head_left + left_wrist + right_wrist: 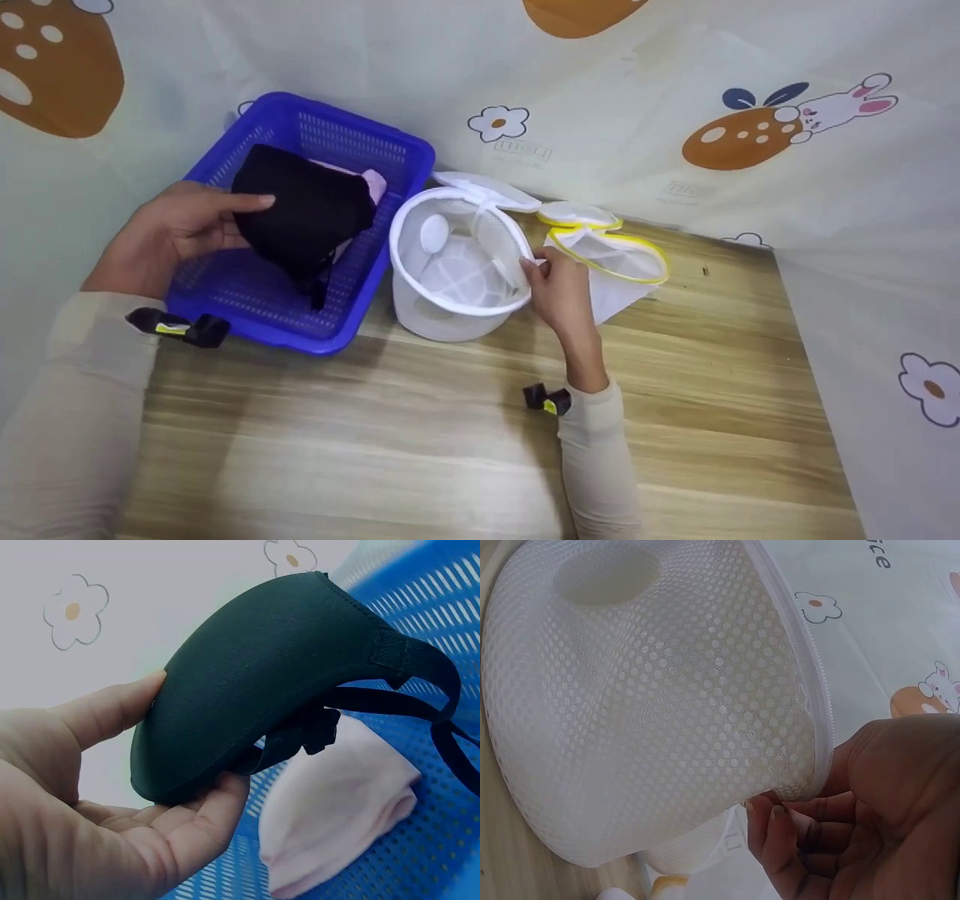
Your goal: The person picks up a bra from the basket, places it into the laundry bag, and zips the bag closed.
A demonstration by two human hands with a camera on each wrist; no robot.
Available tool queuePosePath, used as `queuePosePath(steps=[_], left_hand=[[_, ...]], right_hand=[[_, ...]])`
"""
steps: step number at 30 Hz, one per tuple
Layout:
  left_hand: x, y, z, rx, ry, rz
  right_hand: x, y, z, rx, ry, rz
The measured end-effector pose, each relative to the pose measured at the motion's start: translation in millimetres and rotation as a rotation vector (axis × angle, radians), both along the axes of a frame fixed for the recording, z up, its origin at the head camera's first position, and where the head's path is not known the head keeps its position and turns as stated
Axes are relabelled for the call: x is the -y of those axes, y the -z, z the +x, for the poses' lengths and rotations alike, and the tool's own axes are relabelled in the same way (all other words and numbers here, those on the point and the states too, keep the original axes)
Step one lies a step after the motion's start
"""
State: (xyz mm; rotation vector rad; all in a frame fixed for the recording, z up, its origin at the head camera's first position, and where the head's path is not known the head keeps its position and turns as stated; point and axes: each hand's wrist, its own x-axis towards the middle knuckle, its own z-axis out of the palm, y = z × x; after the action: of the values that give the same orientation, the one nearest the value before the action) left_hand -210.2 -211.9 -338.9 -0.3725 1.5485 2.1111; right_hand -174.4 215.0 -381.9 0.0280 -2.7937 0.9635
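My left hand (187, 225) holds a folded black bra (304, 210) above the blue plastic basket (352, 139), thumb on top and fingers underneath. Its strap and hook band hang loose at the far side in the left wrist view. Below it, inside the basket, lies a light pink garment (337, 802), partly hidden by the bra in the head view. With thumb and fingers, my right hand (562, 289) pinches the rim of a white mesh laundry bag (450, 326). This round, zip-edged bag stands upright with its lid folded back, and a white oval patch shows inside.
Just right of the white bag stands a second mesh bag (619, 300) with yellow trim, its lid also folded back. The wood-grain tabletop (405, 442) runs up to a patterned cloth backdrop (615, 97) behind and at the sides.
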Motion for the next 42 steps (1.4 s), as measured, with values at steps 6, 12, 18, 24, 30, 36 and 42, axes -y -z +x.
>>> queuePosePath(steps=[6, 12, 18, 24, 30, 36, 42], left_hand=[[-4.2, -13.7, -2.8, -0.051, -0.012, 0.038], [-13.5, -23.0, -6.2, -0.091, -0.020, 0.103], [-24.0, -34.4, -3.8, -0.111, -0.038, 0.173], [-43.3, -51.6, -9.9, -0.129, -0.066, 0.221], [-65.4, -69.4, -15.3, -0.147, -0.102, 0.294], [-87.8, -79.9, -17.0, -0.153, -0.134, 0.299], [-107.3, -84.6, -16.9, -0.165, -0.103, 0.268]], right_hand=[[0.0, -1.6, -1.4, 0.004, -0.007, -0.002], [0.3, 4.0, 0.6, 0.004, -0.006, -0.023], [1.9, 7.3, 2.6, 0.020, -0.029, -0.046], [0.9, 3.6, 1.3, 0.005, -0.013, -0.045], [-1.6, -0.8, 0.3, -0.006, 0.000, -0.029], [-2.8, -0.4, 0.1, -0.020, 0.010, -0.011], [-0.4, 4.0, 0.2, -0.043, -0.004, -0.007]])
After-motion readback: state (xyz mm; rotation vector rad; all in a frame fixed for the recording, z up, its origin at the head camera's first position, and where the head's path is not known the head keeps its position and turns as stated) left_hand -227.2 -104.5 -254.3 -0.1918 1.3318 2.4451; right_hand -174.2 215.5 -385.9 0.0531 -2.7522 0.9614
